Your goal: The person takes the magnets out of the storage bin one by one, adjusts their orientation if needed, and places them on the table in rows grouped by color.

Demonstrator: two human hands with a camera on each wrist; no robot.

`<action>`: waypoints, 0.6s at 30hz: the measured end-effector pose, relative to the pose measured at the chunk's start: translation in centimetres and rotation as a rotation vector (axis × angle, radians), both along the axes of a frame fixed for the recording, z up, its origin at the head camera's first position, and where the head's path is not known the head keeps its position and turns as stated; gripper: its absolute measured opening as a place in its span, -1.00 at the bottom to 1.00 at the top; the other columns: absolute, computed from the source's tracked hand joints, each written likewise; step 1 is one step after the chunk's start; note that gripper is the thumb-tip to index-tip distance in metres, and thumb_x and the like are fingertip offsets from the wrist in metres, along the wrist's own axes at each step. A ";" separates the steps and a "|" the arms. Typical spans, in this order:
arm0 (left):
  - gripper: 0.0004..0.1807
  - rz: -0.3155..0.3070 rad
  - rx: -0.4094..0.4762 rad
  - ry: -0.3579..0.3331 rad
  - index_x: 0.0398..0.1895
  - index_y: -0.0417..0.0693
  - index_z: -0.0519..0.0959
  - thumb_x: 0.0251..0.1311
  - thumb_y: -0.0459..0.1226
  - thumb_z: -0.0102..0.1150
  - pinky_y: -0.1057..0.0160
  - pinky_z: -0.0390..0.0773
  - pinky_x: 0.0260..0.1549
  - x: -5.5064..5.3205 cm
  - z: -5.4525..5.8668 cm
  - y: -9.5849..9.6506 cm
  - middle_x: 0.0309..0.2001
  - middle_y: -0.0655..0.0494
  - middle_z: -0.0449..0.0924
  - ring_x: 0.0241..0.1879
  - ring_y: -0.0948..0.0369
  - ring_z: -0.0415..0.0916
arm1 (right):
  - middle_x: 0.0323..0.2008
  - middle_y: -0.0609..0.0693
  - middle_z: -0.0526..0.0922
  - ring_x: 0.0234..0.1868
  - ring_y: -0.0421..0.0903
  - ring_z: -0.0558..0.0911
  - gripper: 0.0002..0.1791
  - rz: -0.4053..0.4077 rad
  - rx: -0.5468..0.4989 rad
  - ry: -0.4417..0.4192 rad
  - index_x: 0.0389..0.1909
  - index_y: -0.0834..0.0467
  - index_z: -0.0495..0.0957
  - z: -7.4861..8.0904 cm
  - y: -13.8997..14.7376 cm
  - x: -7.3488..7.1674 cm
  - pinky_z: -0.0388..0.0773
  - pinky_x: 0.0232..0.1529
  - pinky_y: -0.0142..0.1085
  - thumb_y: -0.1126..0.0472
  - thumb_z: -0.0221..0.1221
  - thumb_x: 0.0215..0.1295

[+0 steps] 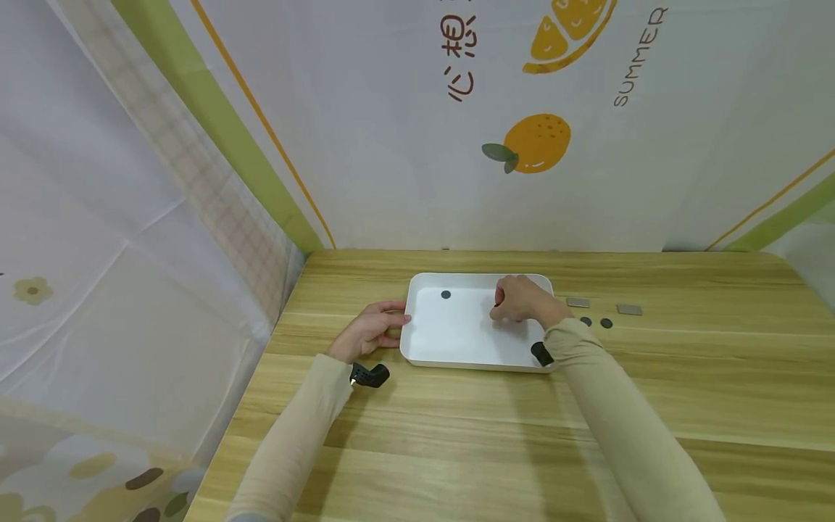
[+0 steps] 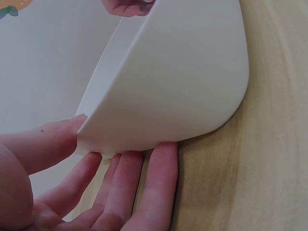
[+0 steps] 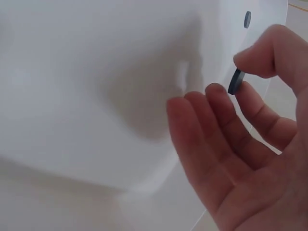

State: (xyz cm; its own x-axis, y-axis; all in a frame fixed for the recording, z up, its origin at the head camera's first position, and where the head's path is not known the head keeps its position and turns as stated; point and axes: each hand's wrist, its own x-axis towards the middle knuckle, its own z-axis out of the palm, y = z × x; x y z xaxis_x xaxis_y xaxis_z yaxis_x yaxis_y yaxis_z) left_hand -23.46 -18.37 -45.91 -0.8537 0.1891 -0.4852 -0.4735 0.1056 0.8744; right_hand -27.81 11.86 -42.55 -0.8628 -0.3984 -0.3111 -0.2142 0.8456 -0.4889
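Note:
A white rectangular tray (image 1: pixel 457 348) lies on the wooden table. My left hand (image 1: pixel 372 330) holds its left end. In the left wrist view the thumb (image 2: pixel 53 139) is at the rim, and the other fingers touch the outer wall from below. Above the tray's right half, my right hand (image 1: pixel 522 299) pinches a small dark round disc (image 3: pixel 236 81) between thumb and fingers, on edge; the head view mostly hides this disc. Another dark disc (image 1: pixel 446 294) lies inside the tray near its far left corner.
Right of the tray lie two grey rectangular plates, one nearer (image 1: pixel 578 302) and one farther right (image 1: pixel 629 309). Two dark discs are near them, one partly behind the right sleeve and one beside it (image 1: pixel 606 323). A printed cloth (image 1: pixel 391 145) hangs behind the table (image 1: pixel 417 435).

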 end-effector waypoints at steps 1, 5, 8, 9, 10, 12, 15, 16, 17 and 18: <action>-0.44 0.000 0.001 0.000 0.36 -0.17 0.27 0.30 -0.37 0.12 0.10 0.66 -0.20 0.0 0.0 0.0 0.15 -0.16 0.50 -0.14 0.17 0.60 | -0.41 0.02 0.54 -0.52 -0.16 0.52 -0.79 0.001 -0.008 0.005 -0.33 0.21 0.49 0.0 0.0 0.0 0.46 -0.50 -0.41 0.19 0.26 0.09; -0.44 -0.002 -0.001 0.000 0.37 -0.17 0.27 0.31 -0.37 0.11 0.12 0.66 -0.22 0.0 0.0 0.0 0.14 -0.15 0.50 -0.15 0.18 0.60 | -0.35 0.04 0.54 -0.38 -0.10 0.51 -0.77 0.015 -0.029 0.041 -0.28 0.21 0.49 0.1 0.0 -0.1 0.45 -0.42 -0.38 0.20 0.27 0.10; -0.44 -0.005 -0.006 0.003 0.37 -0.17 0.27 0.31 -0.36 0.11 0.13 0.66 -0.24 -0.1 0.0 0.0 0.12 -0.13 0.51 -0.16 0.19 0.60 | -0.28 0.07 0.55 -0.30 -0.06 0.50 -0.74 0.025 -0.045 0.075 -0.22 0.22 0.51 0.2 0.2 -0.1 0.45 -0.34 -0.32 0.21 0.27 0.09; -0.44 -0.006 -0.007 0.003 0.36 -0.17 0.27 0.31 -0.36 0.11 0.14 0.66 -0.24 -0.1 0.0 0.0 0.10 -0.11 0.52 -0.16 0.20 0.60 | -0.27 0.08 0.56 -0.28 -0.05 0.50 -0.74 0.027 -0.048 0.086 -0.21 0.21 0.52 0.2 0.2 -0.1 0.45 -0.32 -0.31 0.21 0.26 0.09; -0.44 -0.008 -0.006 0.004 0.37 -0.17 0.27 0.31 -0.36 0.10 0.15 0.66 -0.25 -0.1 0.0 -0.1 0.09 -0.10 0.52 -0.17 0.20 0.60 | -0.26 0.08 0.57 -0.27 -0.04 0.50 -0.74 0.026 -0.051 0.096 -0.20 0.21 0.53 0.1 0.2 0.0 0.45 -0.29 -0.29 0.20 0.26 0.09; -0.45 -0.002 0.001 0.001 0.36 -0.16 0.28 0.31 -0.36 0.11 0.16 0.66 -0.27 -0.1 -0.1 -0.1 0.06 -0.07 0.53 -0.18 0.20 0.61 | -0.26 0.09 0.58 -0.27 -0.04 0.51 -0.75 0.027 -0.061 0.109 -0.20 0.20 0.54 0.1 0.3 0.0 0.45 -0.25 -0.26 0.20 0.25 0.09; -0.45 0.000 0.006 0.002 0.36 -0.16 0.27 0.31 -0.37 0.11 0.19 0.65 -0.31 0.0 -0.1 -0.1 0.03 -0.05 0.53 -0.21 0.21 0.61 | -0.27 0.07 0.60 -0.26 -0.04 0.51 -0.78 0.029 -0.066 0.127 -0.23 0.18 0.56 0.3 0.4 0.2 0.45 -0.20 -0.21 0.18 0.24 0.12; -0.45 0.001 0.006 0.003 0.36 -0.16 0.27 0.31 -0.37 0.11 0.19 0.65 -0.31 0.0 -0.1 -0.2 0.02 -0.04 0.54 -0.21 0.21 0.61 | -0.28 0.06 0.60 -0.25 -0.04 0.51 -0.79 0.030 -0.067 0.133 -0.23 0.18 0.56 0.3 0.5 0.3 0.44 -0.18 -0.20 0.17 0.24 0.13; -0.45 0.006 0.008 0.001 0.36 -0.16 0.28 0.30 -0.37 0.11 0.19 0.65 -0.32 0.0 -0.1 -0.1 0.02 -0.04 0.54 -0.22 0.21 0.61 | -0.28 0.06 0.60 -0.26 -0.04 0.51 -0.79 0.030 -0.070 0.136 -0.24 0.18 0.56 0.4 0.5 0.3 0.44 -0.17 -0.20 0.17 0.23 0.14; -0.45 0.006 0.007 0.001 0.35 -0.15 0.28 0.30 -0.38 0.11 0.19 0.65 -0.32 0.0 -0.1 -0.2 0.02 -0.04 0.54 -0.21 0.21 0.61 | -0.29 0.06 0.60 -0.26 -0.04 0.51 -0.80 0.031 -0.073 0.141 -0.24 0.18 0.56 0.4 0.5 0.4 0.44 -0.18 -0.20 0.16 0.22 0.15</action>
